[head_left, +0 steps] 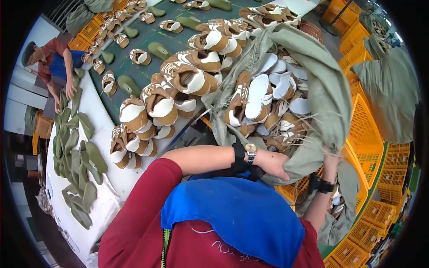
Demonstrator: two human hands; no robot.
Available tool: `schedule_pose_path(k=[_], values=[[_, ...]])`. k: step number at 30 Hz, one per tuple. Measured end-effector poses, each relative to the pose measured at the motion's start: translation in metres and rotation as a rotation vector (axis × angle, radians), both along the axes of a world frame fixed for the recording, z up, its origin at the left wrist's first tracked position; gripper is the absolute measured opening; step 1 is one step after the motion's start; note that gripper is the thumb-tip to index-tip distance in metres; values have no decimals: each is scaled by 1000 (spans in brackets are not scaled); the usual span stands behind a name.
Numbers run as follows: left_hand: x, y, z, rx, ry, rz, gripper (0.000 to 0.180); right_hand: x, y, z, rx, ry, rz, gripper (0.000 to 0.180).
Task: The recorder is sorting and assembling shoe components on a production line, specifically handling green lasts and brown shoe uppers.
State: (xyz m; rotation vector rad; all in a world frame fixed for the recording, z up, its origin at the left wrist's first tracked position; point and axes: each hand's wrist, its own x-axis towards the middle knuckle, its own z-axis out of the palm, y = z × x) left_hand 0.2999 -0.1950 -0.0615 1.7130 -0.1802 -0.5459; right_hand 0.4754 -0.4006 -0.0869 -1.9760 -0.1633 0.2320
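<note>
A large grey-green cloth sack (pixel 328 85) stands in front of me, its mouth wide and its rim rolled outward. Inside lie many brown-and-white shoe uppers (pixel 237 98) with white undersides, jumbled together. My left hand (pixel 273 164) is closed round the near edge of the sack, with a wristwatch and dark band behind it. At the near right rim, my right hand (pixel 331 157) grips a fold of the same cloth; its fingers are partly blurred. Left of the sack, several brown-and-white shoes (pixel 192 79) are piled along the table's edge.
A green conveyor belt (pixel 129 71) carries spaced shoes and olive foot-shaped pieces. More olive pieces (pixel 80 165) cover the white table (pixel 107 201) at left, where another person (pixel 49 58) handles them. Yellow crates (pixel 364 134) and another cloth sack (pixel 389 80) crowd the right.
</note>
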Motion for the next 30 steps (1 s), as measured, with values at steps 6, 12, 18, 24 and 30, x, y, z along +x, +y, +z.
schedule_pose_path(k=[6, 12, 18, 24, 30], values=[[14, -3, -6, -41, -42, -316, 49, 3, -6, -109, 348, 399, -156, 56], [8, 21, -45, -181, -98, 3, 50, 38, -18, -126, -295, -300, -72, 36], [-49, 134, -101, 655, -231, 1165, 67, 82, 2, -98, 887, 514, -331, 37], [-59, 162, -168, 311, 430, 1109, 113, 97, 85, -53, 1007, 387, 8, 43], [-59, 175, -183, 209, 619, 923, 68, 140, 66, -83, 870, 466, -124, 44]])
